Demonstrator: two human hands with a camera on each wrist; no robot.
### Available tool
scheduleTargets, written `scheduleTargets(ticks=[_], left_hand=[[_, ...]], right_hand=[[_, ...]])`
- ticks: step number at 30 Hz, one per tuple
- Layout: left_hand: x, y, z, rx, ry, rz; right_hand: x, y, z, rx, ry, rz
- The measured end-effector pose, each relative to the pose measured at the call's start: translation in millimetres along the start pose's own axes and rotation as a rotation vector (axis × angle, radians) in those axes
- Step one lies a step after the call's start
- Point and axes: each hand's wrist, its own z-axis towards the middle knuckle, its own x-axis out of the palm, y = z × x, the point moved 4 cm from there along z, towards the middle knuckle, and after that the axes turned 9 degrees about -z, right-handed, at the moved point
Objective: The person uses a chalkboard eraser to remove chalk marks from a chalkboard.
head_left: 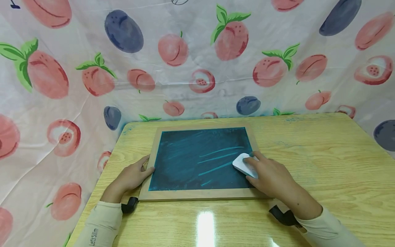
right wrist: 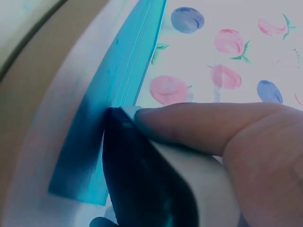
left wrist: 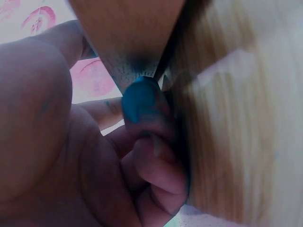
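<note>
A chalkboard (head_left: pixel 182 157) in a light wooden frame lies flat on the table, with several pale blue chalk streaks across its right half. At the frame's left side my left hand (head_left: pixel 131 175) holds the edge, thumb on top of the wood. The left wrist view shows curled fingers (left wrist: pixel 158 165) against the frame's side (left wrist: pixel 128 33), one fingertip coated in blue chalk. My right hand (head_left: pixel 273 175) grips a white board eraser (head_left: pixel 242 164) over the board's right part. In the right wrist view its dark felt underside (right wrist: pixel 147 175) is tilted against the board's surface.
The yellow wood-grain table (head_left: pixel 324 154) carries faint blue chalk smudges near its back edge. Behind it hangs a fruit-print cloth (head_left: pixel 191 20), which also covers the left side. Black wrist straps (head_left: pixel 129 205) sit by both sleeves.
</note>
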Motion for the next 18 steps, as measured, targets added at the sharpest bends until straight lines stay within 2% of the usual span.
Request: scheduleTargets(ticks=[11,18], left_hand=[[0.8,1.2,2.3,-0.002,0.003,0.014],[0.3,1.3,2.6,-0.005,0.006,0.012]], right_hand=[[6,35,-7.3,-0.118,0.016,0.02],[18,63,-10.9,-0.252,0.026,0.092]])
